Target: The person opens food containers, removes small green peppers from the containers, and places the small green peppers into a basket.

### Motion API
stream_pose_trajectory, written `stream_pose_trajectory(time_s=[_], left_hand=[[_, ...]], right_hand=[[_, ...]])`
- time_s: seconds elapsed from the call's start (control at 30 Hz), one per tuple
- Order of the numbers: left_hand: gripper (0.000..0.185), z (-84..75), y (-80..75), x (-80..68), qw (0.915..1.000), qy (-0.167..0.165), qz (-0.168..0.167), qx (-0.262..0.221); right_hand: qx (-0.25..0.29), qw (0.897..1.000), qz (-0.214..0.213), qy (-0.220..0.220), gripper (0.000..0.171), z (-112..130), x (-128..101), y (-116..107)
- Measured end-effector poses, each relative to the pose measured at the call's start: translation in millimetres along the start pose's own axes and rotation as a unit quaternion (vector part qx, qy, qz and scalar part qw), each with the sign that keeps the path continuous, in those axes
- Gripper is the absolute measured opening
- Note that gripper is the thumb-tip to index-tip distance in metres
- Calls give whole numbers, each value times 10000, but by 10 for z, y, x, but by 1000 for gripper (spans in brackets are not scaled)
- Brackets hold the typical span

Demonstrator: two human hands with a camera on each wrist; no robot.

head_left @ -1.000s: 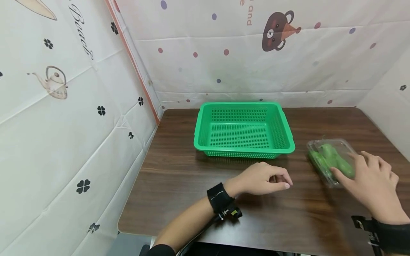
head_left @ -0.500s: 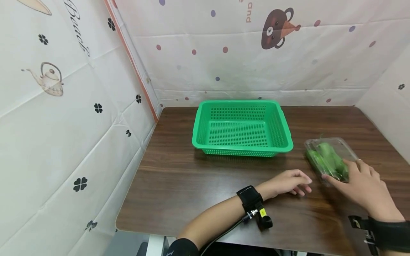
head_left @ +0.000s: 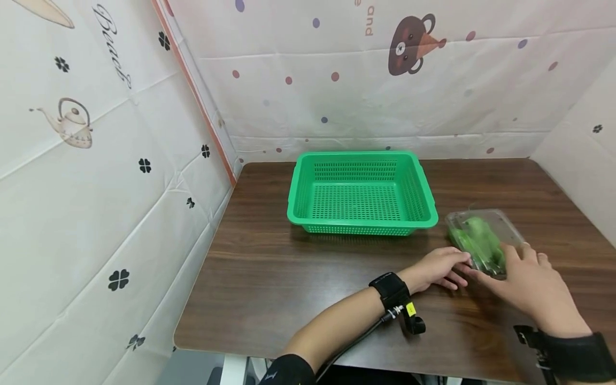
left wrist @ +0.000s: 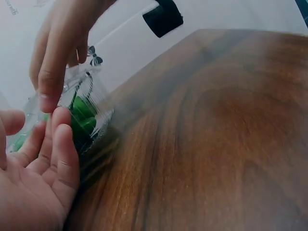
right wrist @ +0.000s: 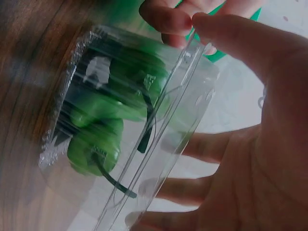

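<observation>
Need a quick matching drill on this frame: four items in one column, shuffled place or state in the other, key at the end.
Items:
1. green basket
2. clear clamshell of green peppers
3. left hand
4. right hand

Descriptions:
A. fingertips at the pack's near left corner
B. nothing inside, at the middle rear of the table
C. fingers spread over the pack's near end
D. lies on the table to the right of the basket

Pairs: 1-B, 2-D, 3-A, 4-C
</observation>
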State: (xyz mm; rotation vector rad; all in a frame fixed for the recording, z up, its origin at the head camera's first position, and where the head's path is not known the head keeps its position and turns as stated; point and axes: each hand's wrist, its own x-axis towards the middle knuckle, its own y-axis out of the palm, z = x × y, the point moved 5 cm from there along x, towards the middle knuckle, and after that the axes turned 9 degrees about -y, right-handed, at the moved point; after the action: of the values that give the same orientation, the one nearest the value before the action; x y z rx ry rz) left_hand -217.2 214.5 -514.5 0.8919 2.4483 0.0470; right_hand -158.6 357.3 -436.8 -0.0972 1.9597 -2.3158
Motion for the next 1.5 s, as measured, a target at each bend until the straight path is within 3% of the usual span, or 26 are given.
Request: stream_pose_trajectory(time_s=[0.23,0.57,0.8,1.1,1.27,1.4,1.5], left_hand=[[14,13,15,33,9994,241,-130,-192],[17,1,108,-27,9949,331,-948,116],[20,-35,158,-34,9920,528,-1150,32],[20,-23,114,-14,9928,421,-1110,-189],[23,-23,105,-17,9915,465,-1200,-212],[28,-36,104,-7,9897,509,-1314,-232],[29,-36,111,-1,9893,486,-1357,-243]], right_hand=[[31,10000,15,-52,107,59,-25,-24],[-49,10000,-15,-78,100,81,-41,-34],[-274,9990,-322,-138,93,158,-54,-35],[-439,9957,-812,63,89,311,14,-2],[-312,9979,-551,-121,65,411,114,13],[-217,9967,-665,-408,42,492,157,16],[-179,9969,-652,-413,38,501,163,25]])
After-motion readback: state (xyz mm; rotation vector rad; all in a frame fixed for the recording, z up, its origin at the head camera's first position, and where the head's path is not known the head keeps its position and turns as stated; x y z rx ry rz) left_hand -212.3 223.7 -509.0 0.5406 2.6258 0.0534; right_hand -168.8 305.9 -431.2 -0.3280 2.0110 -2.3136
